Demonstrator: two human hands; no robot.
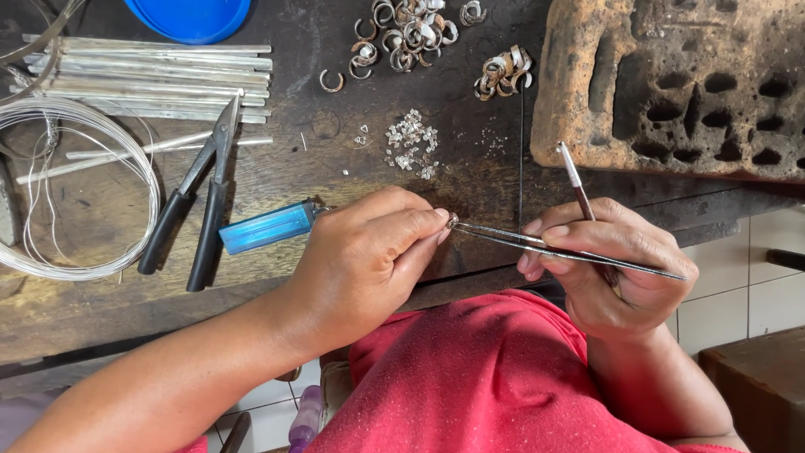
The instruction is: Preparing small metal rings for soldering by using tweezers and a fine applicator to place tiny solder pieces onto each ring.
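Two bare hands meet over the near edge of a dark, worn wooden workbench (277,180); the left hand (369,260) is curled nearly shut, thumb and forefinger pinched on a tiny silvery metal piece (453,221) at their tips, though its exact shape is too small to tell; the right hand (608,268) is closed around slim steel tweezers (553,248), whose points reach left to touch that tiny piece; the same hand also grips a thin brown-handled tool with a pale metal tip (579,189), which stands tilted up between the fingers; below both hands lies a red cloth garment (486,377) on the person's lap.

Just left of the left hand, a translucent blue plastic lighter (267,227) lies on the bench; further left rest black-handled metal shears (197,201), and beside them a loose coil of thin silver wire (84,189); behind these lies a bundle of flat silvery metal strips (151,71), with a round blue plastic lid (189,15) at the far edge; a small heap of tiny pale metal bits (411,143) sits beyond the left hand, and further back are clusters of curled silver ring blanks (411,33); a pitted, scorched brown block (671,80) fills the right of the bench.
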